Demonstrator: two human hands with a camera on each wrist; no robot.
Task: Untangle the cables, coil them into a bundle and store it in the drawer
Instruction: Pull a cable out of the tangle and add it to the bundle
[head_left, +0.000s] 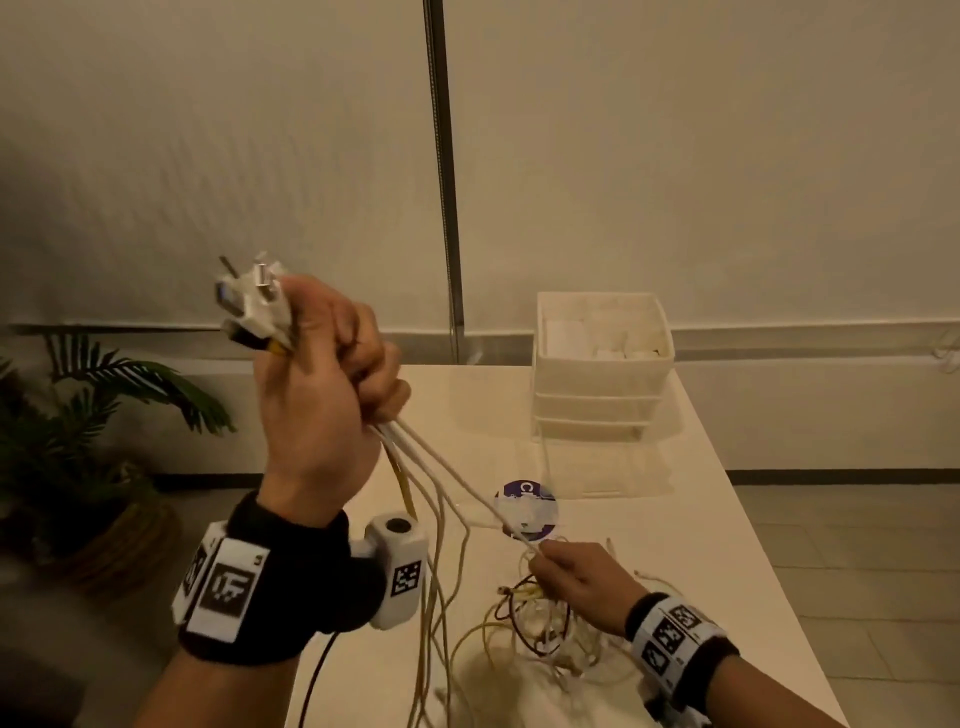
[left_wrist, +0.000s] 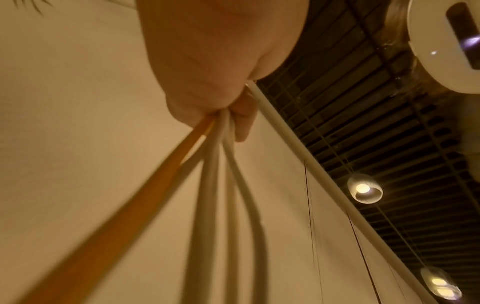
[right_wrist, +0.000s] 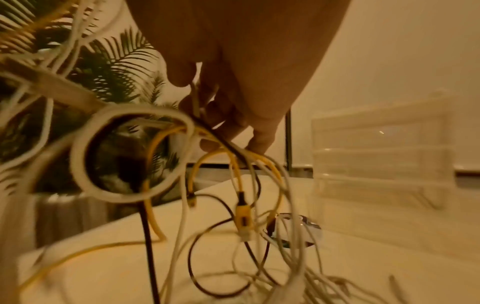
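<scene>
Left hand (head_left: 322, 374) raised well above the glossy white table (head_left: 675, 519), grip curled tight round a gathered sheaf of cable ends: white two-pin mains plug (head_left: 260, 296) and smaller connectors sticking out above the fist, white and yellow cords (left_wrist: 207, 185) hanging from below it. Held high, probably, so the freed lengths drop straight and crossings show. Right hand (head_left: 582, 582) low over the table, grip pinching one taut white cord (head_left: 457, 478) that runs up to the left fist, seemingly to draw it clear of the rest. Beneath that hand, a loose knot of yellow, white and dark red cables (head_left: 535, 618) on the table, loops crossing, several small plugs dangling in the right wrist view. Round purple-and-white sticker (head_left: 527, 509) on the table just beyond. Translucent white plastic drawer unit (head_left: 602, 384) at the far edge, three drawers apparently closed, open tray on top. Untangling under way; coiling and storing not yet begun. Risk: pulling hard may tighten the knot. Potted palm (head_left: 78, 415) on the floor at left.
</scene>
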